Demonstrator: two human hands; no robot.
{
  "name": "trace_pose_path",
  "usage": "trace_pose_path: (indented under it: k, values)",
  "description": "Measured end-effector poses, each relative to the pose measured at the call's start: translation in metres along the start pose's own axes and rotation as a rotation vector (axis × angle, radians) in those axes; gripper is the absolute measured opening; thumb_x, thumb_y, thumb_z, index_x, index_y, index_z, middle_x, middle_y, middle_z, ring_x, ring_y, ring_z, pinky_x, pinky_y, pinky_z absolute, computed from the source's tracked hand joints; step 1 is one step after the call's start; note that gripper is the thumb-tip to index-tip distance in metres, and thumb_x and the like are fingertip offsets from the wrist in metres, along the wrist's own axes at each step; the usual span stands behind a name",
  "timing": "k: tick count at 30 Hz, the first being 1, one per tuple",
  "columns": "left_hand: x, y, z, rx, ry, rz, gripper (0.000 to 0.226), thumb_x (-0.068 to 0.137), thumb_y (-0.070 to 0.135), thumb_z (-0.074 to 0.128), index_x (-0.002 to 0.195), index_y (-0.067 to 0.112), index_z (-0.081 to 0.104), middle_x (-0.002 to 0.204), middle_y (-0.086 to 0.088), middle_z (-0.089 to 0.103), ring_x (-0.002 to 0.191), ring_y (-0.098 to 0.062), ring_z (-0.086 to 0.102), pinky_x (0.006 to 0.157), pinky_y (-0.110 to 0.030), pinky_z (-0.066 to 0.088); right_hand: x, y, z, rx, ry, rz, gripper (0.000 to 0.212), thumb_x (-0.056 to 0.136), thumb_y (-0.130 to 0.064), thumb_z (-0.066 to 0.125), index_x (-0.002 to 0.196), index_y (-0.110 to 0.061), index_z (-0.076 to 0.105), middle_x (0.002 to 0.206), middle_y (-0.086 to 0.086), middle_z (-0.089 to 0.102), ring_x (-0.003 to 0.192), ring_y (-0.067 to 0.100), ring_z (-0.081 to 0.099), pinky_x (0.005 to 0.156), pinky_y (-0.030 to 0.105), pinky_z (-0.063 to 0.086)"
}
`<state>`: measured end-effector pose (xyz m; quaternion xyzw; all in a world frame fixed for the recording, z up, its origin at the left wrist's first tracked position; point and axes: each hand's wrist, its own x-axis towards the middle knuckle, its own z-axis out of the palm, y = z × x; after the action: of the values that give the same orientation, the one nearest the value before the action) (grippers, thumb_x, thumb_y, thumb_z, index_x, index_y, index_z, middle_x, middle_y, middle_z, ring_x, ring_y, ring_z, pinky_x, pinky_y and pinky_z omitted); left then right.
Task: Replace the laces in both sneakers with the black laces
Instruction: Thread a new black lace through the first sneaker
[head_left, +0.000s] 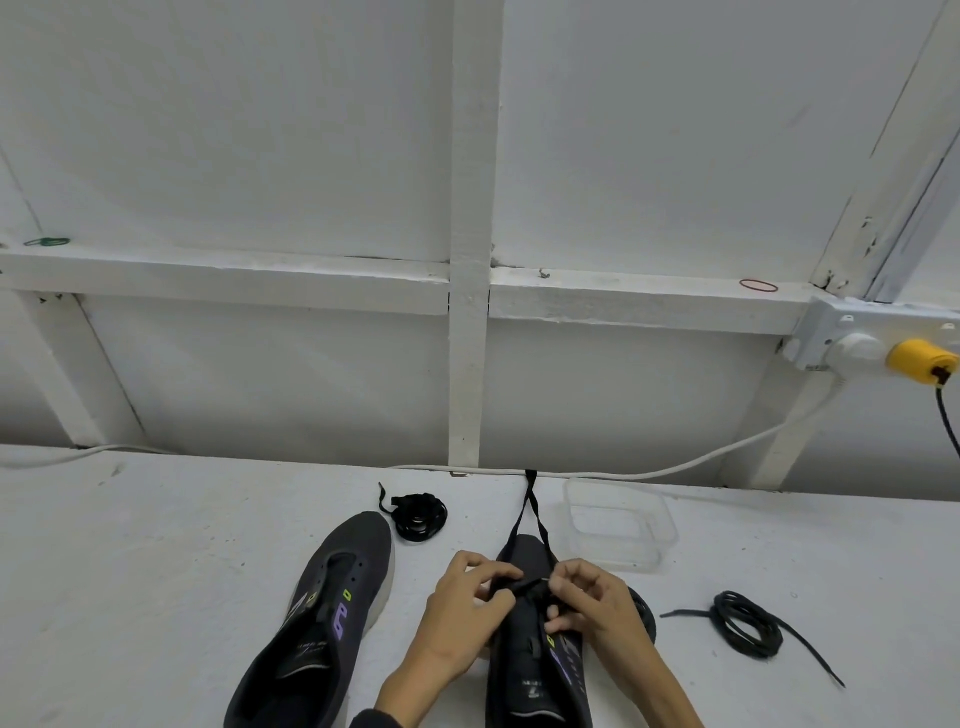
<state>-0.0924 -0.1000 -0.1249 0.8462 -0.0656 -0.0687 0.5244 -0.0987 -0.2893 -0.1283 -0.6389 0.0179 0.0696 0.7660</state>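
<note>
While an unlaced sneaker and a coiled black lace are left on the worktop, a threaded lace is pinched over the second sneaker by the curled fingers of the left hand and right hand. A looped lace is laid further right.

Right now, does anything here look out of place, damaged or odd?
Nothing spilled or broken. Two small oddities: a red rubber band and a green rubber band lie loose on the wall ledge, and the lace from the right-hand sneaker stretches to the back edge of the table.
</note>
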Motion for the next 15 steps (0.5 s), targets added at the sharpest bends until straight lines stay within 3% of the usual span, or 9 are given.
trace_pose_path:
  k: [3,7,10,13,15]
  values:
    - [0.0,0.0,-0.003,0.057,0.018,0.0,0.021,0.083,0.032,0.057,0.096,0.045,0.067,0.114,0.021,0.044,0.102,-0.003,0.056,0.081,-0.031,0.057,0.001,-0.004,0.005,-0.003,-0.028,-0.02,0.018,0.082,-0.009,0.075,0.086,0.005,0.065,0.075,0.013,0.056,0.065,0.026,0.057,0.061,0.033,0.057]
    - [0.002,0.005,-0.002,0.346,0.111,0.135,0.018,0.084,0.049,0.059,0.099,0.044,0.065,0.125,0.032,0.032,0.115,0.005,0.035,0.083,-0.023,0.041,0.002,-0.016,0.007,-0.067,-0.081,-0.029,0.009,0.087,-0.002,0.068,0.086,0.006,0.064,0.079,0.014,0.06,0.069,0.027,0.062,0.066,0.034,0.057]
    - [0.006,0.006,0.005,0.327,0.152,0.205,0.016,0.088,0.047,0.059,0.092,0.036,0.07,0.129,0.033,0.036,0.119,0.007,0.033,0.09,-0.024,0.042,0.003,-0.022,0.006,-0.115,-0.09,-0.032,0.013,0.083,-0.003,0.073,0.088,0.007,0.066,0.08,0.018,0.065,0.072,0.029,0.066,0.07,0.034,0.058]
    - [0.01,0.002,0.012,0.208,0.207,0.179,0.014,0.09,0.04,0.062,0.086,0.03,0.07,0.117,0.031,0.049,0.114,0.006,0.042,0.084,-0.017,0.041,0.005,-0.026,0.004,-0.134,-0.025,-0.056,0.018,0.071,-0.005,0.081,0.086,0.0,0.072,0.076,0.018,0.066,0.07,0.032,0.068,0.069,0.035,0.059]
    - [0.01,-0.001,0.015,0.109,0.237,0.169,0.012,0.09,0.036,0.065,0.084,0.029,0.072,0.108,0.028,0.056,0.109,0.004,0.047,0.084,-0.016,0.039,0.007,-0.027,0.002,-0.161,-0.008,-0.072,0.016,0.071,0.004,0.081,0.085,-0.001,0.074,0.075,0.018,0.066,0.07,0.031,0.069,0.068,0.034,0.058]
